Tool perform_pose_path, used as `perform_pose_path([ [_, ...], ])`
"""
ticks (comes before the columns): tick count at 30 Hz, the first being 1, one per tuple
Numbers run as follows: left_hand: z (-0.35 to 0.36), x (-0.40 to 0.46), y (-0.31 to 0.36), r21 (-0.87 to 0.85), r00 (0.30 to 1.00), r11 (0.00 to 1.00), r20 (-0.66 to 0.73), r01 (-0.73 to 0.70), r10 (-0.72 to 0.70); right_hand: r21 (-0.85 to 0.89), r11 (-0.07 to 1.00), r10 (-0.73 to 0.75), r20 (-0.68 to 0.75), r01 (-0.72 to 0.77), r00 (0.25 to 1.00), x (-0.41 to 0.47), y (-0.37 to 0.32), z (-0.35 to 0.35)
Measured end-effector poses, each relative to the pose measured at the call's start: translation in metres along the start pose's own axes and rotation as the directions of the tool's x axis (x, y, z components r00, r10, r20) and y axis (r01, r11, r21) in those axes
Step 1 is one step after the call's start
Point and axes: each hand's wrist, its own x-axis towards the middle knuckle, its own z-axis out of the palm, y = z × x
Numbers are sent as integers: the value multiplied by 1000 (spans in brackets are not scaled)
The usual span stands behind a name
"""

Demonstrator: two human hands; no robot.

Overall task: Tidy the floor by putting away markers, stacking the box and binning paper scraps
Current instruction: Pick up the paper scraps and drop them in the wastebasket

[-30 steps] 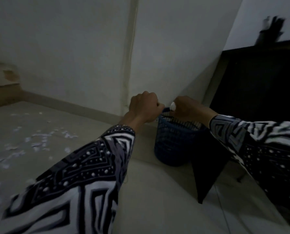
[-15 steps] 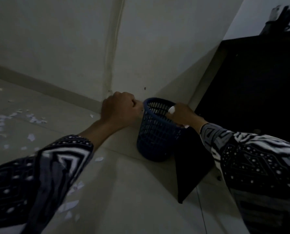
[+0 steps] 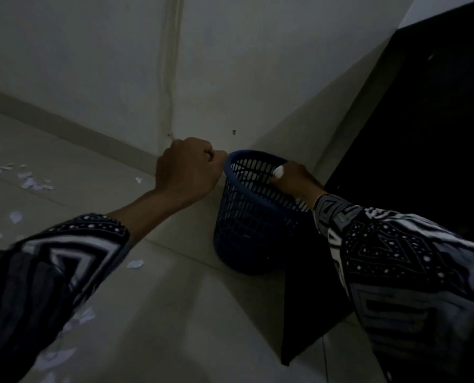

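Lying left of the bin (image 3: 253, 217), scraps (image 3: 28, 182) dot the floor, while the left hand (image 3: 187, 168) and right hand (image 3: 292, 179) each clench its stiff rim, the sensible hold on light, probably flexible mesh.

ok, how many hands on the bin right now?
2. Left hand grips the left rim of the blue mesh plastic bin; right hand grips the right rim, something small and white against its fingers.

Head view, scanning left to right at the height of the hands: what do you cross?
Paper scraps on the floor → left hand gripping the rim → blue mesh bin → right hand on the rim → dark cabinet.
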Motion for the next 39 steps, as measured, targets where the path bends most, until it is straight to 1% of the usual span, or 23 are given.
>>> perform_pose_path([
  [4,16,8,8,56,999,998,39,-12,10,41,997,68,78,-71,995,24,4,18],
  [6,14,16,15,104,999,995,45,-13,8,110,989,82,119,-96,989,31,6,27],
  [8,10,26,24,126,1000,992,29,0,-3,181,973,106,191,-142,976,35,7,37],
  [9,9,31,28,110,1000,994,12,21,-23,197,966,116,237,-165,965,36,9,42],
  [12,13,33,33,53,996,995,-51,81,-78,158,966,140,356,-207,924,38,14,48],
  [15,28,26,24,71,997,994,-12,83,-82,74,977,154,402,-199,903,42,17,43],
  [18,33,36,18,94,994,990,27,101,-104,16,989,129,362,-144,923,47,21,43],
  [20,33,50,23,131,996,988,33,81,-86,-47,994,113,338,-103,934,45,25,45],
  [22,30,60,33,125,998,990,16,60,-62,-116,992,82,326,-47,942,41,26,49],
  [24,36,63,39,101,999,994,1,44,-45,-103,995,45,308,-14,950,39,30,50],
  [26,47,58,38,123,999,992,19,33,-35,-63,998,-1,264,18,964,38,32,45],
  [29,64,51,33,133,998,991,55,2,-9,-86,995,-22,232,43,972,38,34,36],
  [32,81,59,35,95,999,995,38,-10,7,-69,992,-91,200,106,976,36,38,33],
  [34,95,63,38,42,1000,999,22,-6,5,-77,988,-116,213,135,970,30,39,31],
  [39,137,67,40,-111,998,993,49,36,-31,-39,991,-120,179,129,977,21,42,23],
])
